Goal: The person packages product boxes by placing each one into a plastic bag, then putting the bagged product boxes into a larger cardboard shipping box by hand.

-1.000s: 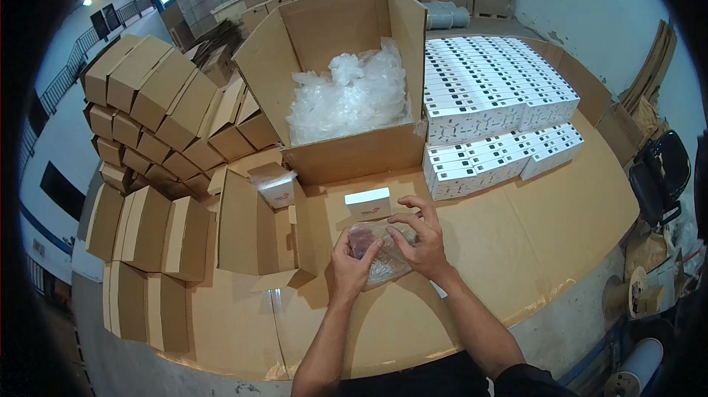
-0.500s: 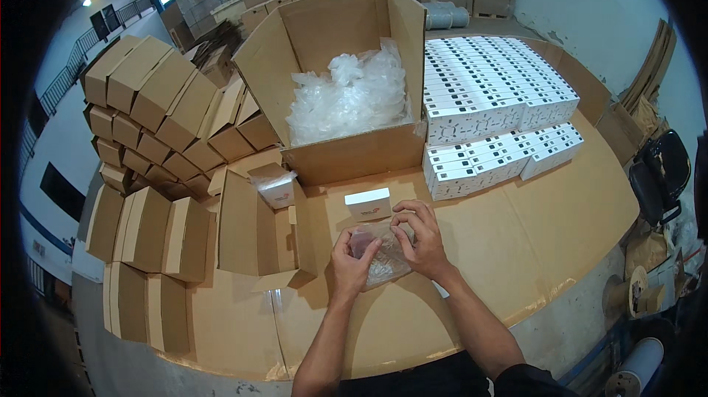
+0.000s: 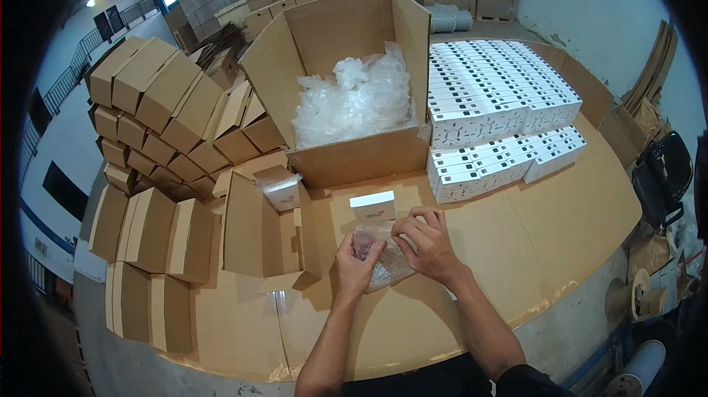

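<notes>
My left hand (image 3: 357, 264) grips the left side of a clear plastic bag (image 3: 391, 273), thumb on top. Small pieces inside the bag are too blurred to name. At the bag's upper right edge, my right hand (image 3: 429, 246) has its thumb and fingertips pinched together on the plastic. Just beyond the bag a small white box (image 3: 373, 207) stands upright on the cardboard-covered table (image 3: 509, 249). To the left, an open brown carton (image 3: 251, 231) holds a white box in clear plastic (image 3: 283, 193) at its far end.
Behind my hands stands a large open carton (image 3: 361, 161) filled with clear plastic bags (image 3: 354, 98). White boxes (image 3: 501, 91) are stacked in rows at the right. Brown cartons (image 3: 158, 102) pile up on the left, with several more (image 3: 158, 238) nearer. A black chair (image 3: 660, 176) is beyond the table's right edge.
My right fingers have come down and closed on the bag's upper edge; before, they were raised and curled more loosely. The whole view has shifted slightly. My left hand keeps its grip.
</notes>
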Demonstrator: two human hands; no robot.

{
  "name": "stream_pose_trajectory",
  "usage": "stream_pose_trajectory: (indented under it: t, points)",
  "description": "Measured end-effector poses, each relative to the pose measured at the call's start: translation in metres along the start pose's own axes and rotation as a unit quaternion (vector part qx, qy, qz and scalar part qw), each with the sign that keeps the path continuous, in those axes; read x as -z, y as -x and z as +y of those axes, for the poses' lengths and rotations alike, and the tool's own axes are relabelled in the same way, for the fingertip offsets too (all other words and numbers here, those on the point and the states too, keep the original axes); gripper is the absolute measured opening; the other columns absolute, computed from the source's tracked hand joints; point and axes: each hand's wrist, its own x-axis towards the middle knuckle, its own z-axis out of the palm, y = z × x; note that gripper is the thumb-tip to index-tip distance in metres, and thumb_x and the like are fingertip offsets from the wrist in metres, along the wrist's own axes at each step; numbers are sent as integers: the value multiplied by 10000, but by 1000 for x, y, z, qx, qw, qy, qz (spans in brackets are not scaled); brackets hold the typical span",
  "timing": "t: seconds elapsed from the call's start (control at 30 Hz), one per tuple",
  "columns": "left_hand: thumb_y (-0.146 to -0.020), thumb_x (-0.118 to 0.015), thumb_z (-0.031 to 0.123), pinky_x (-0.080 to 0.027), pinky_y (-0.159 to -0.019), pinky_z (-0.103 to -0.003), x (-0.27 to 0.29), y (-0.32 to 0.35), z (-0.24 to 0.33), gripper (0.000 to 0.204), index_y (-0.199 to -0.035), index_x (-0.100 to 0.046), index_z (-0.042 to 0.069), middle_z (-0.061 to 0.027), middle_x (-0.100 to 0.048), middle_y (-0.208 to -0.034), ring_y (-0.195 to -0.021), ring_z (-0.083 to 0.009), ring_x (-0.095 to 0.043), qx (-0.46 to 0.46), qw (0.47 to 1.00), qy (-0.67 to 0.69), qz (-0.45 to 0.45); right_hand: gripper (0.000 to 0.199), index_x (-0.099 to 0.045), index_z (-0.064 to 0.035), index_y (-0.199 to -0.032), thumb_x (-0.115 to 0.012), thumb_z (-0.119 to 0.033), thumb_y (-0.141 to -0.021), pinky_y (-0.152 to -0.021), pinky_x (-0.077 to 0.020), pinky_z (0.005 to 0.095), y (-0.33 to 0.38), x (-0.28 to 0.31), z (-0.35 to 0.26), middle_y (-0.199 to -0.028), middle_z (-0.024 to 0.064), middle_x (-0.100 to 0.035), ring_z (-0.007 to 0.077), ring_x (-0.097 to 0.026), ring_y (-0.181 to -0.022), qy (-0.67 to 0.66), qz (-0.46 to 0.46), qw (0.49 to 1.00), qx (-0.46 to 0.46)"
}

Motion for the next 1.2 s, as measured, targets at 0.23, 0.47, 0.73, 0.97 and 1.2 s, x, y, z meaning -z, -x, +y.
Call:
stream_pose_trajectory:
  t: [0.23, 0.47, 0.73, 0.97, 1.2]
  points:
    - [-907, -755, 59, -538, -856, -299, -1, 3, 1, 299, -1169, -617, 19, -63, -706, -1076, -985, -141, -670, -14, 1000, -10, -14, 198, -695, -118, -969, -785, -200, -812, -965, -374, 406, -26, 20, -16, -938, 25, -695, 211, -577, -1076, 67, -69, 995, 6]
    - [-865, -815, 90, -545, -885, -318, 1, 3, 6, 403, -1212, -622, 19, -82, -712, -1110, -1016, -157, -676, 6, 999, 3, -50, 142, -672, -36, -947, -721, -132, -854, -770, -508, 453, -52, 28, -15, -903, 142, -720, 364, -673, -860, -43, -212, 975, -40]
    - [-801, -884, 180, -556, -890, -345, 4, 5, 3, 532, -1230, -636, -11, -103, -722, -1123, -1011, -186, -695, 57, 995, -25, -75, 141, -662, -7, -1001, -649, -108, -903, -737, -521, 478, -65, 32, -18, -903, 214, -710, 427, -681, -833, -155, -290, 936, -125]
    - [-791, -895, 222, -563, -869, -344, 3, 6, 2, 496, -1159, -668, -20, -117, -739, -1080, -995, -197, -705, 41, 994, -56, -79, 177, -683, -14, -1041, -673, -152, -929, -763, -517, 475, -61, 25, -13, -901, 212, -705, 425, -668, -818, -180, -292, 933, -110]
    - [-811, -889, 212, -566, -857, -332, 5, 6, -9, 459, -1148, -686, -25, -104, -753, -1044, -948, -178, -712, 46, 995, 19, -83, 166, -703, -14, -973, -705, -178, -945, -693, -495, 376, -58, 22, -9, -738, 129, -673, 236, -626, -633, -160, -116, 979, -54]
